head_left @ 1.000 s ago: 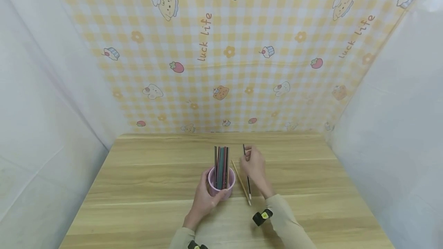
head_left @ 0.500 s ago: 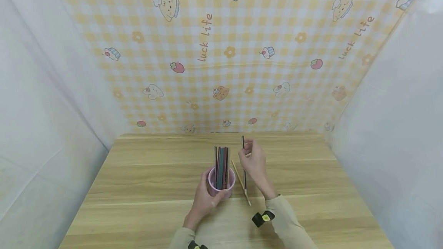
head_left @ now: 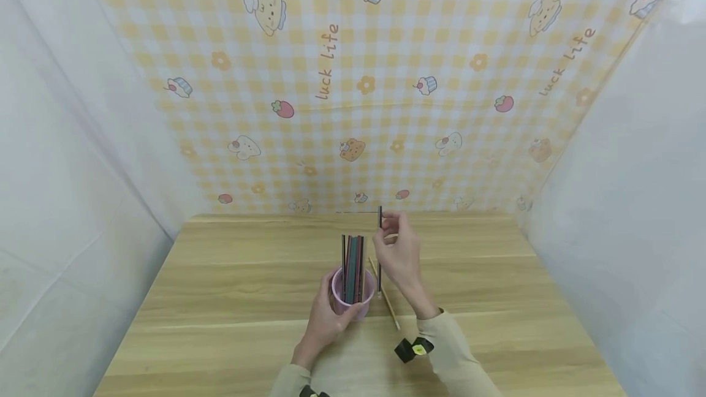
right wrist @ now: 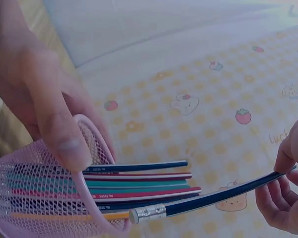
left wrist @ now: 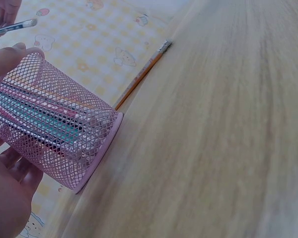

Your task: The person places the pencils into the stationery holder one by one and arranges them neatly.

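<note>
Left hand: the left hand [head_left: 325, 317] wraps its fingers round the pink mesh pencil cup [head_left: 353, 296], which stands on the tabletop [head_left: 231, 299], just as it did 1 second ago; the cup has not shifted.
Right hand: the right hand [head_left: 398, 253] pinches a dark blue pencil [head_left: 379, 250] near its upper end, fingers curled on it.
Pencil held: it hangs nearly upright, its metal ferrule end down, just beside the cup's right rim. 1 second ago it was lower and further right, tilted, near the tabletop; since then it has risen and drawn in toward the cup.
Cup contents: several pencils [head_left: 353, 262] stand inside, dark, teal and red, unchanged.
Tabletop: 1 orange pencil [head_left: 388, 302] lies on the wood right of the cup, where it lay before.
Backdrop: yellow checked cloth [head_left: 358, 78] with cartoon prints.
</note>
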Demonstrator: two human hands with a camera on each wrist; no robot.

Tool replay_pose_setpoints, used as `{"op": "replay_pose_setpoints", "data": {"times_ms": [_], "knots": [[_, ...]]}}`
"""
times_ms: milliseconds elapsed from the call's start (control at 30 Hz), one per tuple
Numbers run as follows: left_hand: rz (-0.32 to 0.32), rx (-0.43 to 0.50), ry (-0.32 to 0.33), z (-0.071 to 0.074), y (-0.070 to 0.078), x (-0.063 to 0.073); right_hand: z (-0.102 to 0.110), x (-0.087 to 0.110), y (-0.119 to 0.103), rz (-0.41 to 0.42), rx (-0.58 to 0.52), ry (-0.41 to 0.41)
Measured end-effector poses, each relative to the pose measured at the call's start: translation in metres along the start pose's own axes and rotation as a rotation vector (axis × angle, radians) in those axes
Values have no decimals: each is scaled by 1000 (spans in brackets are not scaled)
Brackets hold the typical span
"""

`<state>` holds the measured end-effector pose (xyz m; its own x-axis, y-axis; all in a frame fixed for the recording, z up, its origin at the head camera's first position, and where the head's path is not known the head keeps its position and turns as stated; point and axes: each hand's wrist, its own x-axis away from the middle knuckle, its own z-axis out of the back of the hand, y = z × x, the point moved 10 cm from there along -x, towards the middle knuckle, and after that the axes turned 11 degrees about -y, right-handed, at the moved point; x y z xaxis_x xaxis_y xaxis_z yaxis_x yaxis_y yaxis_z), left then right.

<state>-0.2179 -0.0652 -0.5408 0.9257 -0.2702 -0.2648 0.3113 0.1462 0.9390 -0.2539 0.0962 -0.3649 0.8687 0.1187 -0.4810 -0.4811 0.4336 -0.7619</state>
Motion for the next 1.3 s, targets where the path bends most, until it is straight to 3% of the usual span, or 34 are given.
{"op": "replay_pose_setpoints", "data": {"times_ms": [467,833,1033,1100,1167,1300], "knots": [[-2,-25,0,0,0,0,-21,3,-13,118,-81,23],[-23,-41,-7,0,0,0,-44,10,2,81,-56,-24],[-26,-53,11,1,-1,0,-54,20,2,125,-1,-4],[-38,-71,15,3,12,0,-57,24,4,135,14,7],[-43,-80,16,3,13,0,-60,27,7,125,16,11],[-42,-81,17,3,7,0,-64,32,13,98,26,12]]}}
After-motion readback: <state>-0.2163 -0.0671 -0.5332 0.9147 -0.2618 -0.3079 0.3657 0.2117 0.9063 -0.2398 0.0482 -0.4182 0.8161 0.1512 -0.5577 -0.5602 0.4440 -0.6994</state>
